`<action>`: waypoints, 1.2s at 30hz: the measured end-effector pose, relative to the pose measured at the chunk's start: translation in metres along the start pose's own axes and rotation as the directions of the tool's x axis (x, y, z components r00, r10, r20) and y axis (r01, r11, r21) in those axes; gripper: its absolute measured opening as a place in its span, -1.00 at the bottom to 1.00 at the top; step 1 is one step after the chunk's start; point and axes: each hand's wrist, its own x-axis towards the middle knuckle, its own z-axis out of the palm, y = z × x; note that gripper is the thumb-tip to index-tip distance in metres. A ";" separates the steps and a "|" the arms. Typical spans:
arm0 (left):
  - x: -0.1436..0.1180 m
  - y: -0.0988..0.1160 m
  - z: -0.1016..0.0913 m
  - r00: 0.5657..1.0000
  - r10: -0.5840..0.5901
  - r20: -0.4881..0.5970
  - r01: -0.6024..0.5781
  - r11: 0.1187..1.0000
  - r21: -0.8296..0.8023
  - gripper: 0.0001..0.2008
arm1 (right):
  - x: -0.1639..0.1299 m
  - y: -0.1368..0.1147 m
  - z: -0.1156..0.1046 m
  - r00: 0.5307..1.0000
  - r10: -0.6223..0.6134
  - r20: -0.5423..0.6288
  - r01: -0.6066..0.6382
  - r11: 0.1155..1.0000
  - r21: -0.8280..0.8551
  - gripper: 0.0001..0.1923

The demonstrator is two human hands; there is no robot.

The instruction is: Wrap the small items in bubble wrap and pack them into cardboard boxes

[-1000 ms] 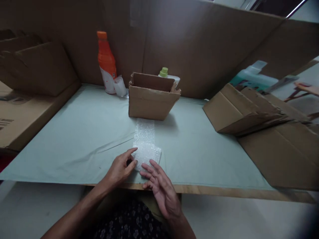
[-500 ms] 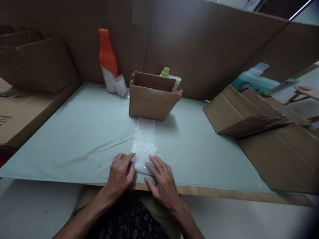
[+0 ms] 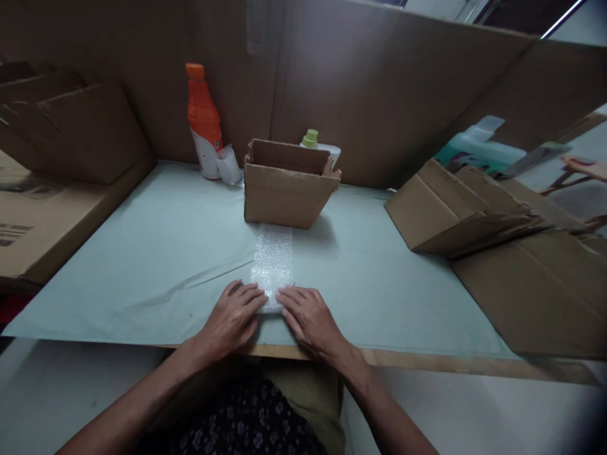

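Note:
A strip of clear bubble wrap (image 3: 274, 248) lies on the pale green cloth, its near end folded into a flat, thicker bundle. My left hand (image 3: 234, 313) grips the bundle's left edge, fingertips on top and thumb low on the near side. On the opposite edge, my right hand (image 3: 310, 316) holds it the same way, fingers bent over the top. Whatever lies inside the folds cannot be made out. The strip's far end reaches a small open cardboard box (image 3: 284, 196).
Behind the box stand an orange bottle (image 3: 203, 120), a white roll (image 3: 229, 165) and a green-capped bottle (image 3: 310, 138). Cardboard boxes (image 3: 535, 291) crowd the right, with a teal bottle (image 3: 478, 151) behind. Another large box (image 3: 57, 208) borders the left. The wooden table edge (image 3: 403, 359) runs in front.
Both hands have moved slightly forward and closed in on the bundle's sides. The folded part now sits farther from the table edge and looks shorter. The view has shifted slightly.

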 end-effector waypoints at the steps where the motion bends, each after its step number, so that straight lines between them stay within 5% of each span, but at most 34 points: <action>1: 0.004 -0.003 0.001 1.000 -0.022 -0.020 0.022 1.000 -0.004 -0.57 | 0.002 0.001 -0.003 1.000 0.017 0.007 -0.017 0.999 0.040 -0.71; 6: 0.024 -0.013 0.001 0.975 -0.212 -0.065 0.204 0.973 -0.112 -0.78 | 0.002 0.006 -0.009 0.997 0.065 0.040 -0.071 0.982 0.176 -0.43; 10: 0.028 -0.015 0.001 0.977 -0.208 -0.042 0.199 0.968 -0.151 -0.80 | -0.001 0.012 0.003 0.997 0.075 -0.037 -0.069 0.990 0.125 -0.28; 19: 0.015 -0.012 0.008 0.986 -0.160 -0.050 0.150 0.974 -0.171 -0.23 | 0.017 0.016 0.008 0.999 -0.030 -0.030 0.027 0.996 -0.089 -0.49; 26: 0.014 -0.003 0.007 0.947 -0.288 -0.140 0.240 0.929 -0.282 -0.30 | 0.019 0.011 -0.011 0.988 0.152 -0.003 -0.148 0.967 0.207 -0.41; 36: 0.030 0.001 -0.002 0.876 -0.479 0.056 0.458 0.791 -0.405 -0.44 | 0.007 0.009 -0.014 0.907 0.408 0.106 -0.391 0.722 0.571 -0.55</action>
